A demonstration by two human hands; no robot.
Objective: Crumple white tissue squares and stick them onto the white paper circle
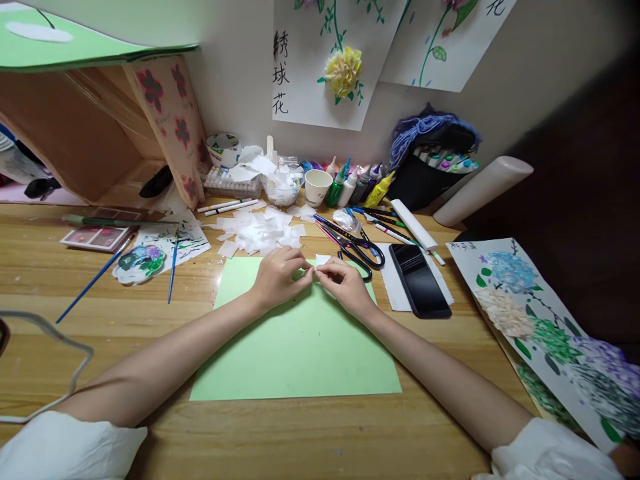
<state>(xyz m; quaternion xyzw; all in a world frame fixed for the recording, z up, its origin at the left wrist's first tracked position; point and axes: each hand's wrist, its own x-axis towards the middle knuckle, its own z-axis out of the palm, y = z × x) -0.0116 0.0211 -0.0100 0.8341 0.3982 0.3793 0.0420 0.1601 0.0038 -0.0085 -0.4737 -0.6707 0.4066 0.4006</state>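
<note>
My left hand (281, 277) and my right hand (344, 283) meet above the far part of a green sheet of paper (300, 353). Thumbs and forefingers of both are pinched together on a tiny piece of white paper (315, 269), mostly hidden by the fingertips. Just behind my left hand spreads a pile of cut white paper pieces (265, 230). A single white square (323, 259) lies at the green sheet's far edge. To the right of it, black-handled scissors (355, 248) rest partly on the sheet, close to my right hand.
A phone (420, 280) lies right of the sheet. Behind stand a paper cup (318, 188), paint bottles (350, 189) and a black marker holder (420, 177). Paintbrushes (95, 279) and a paint palette (140, 264) are on the left, a flower picture (540, 320) on the right.
</note>
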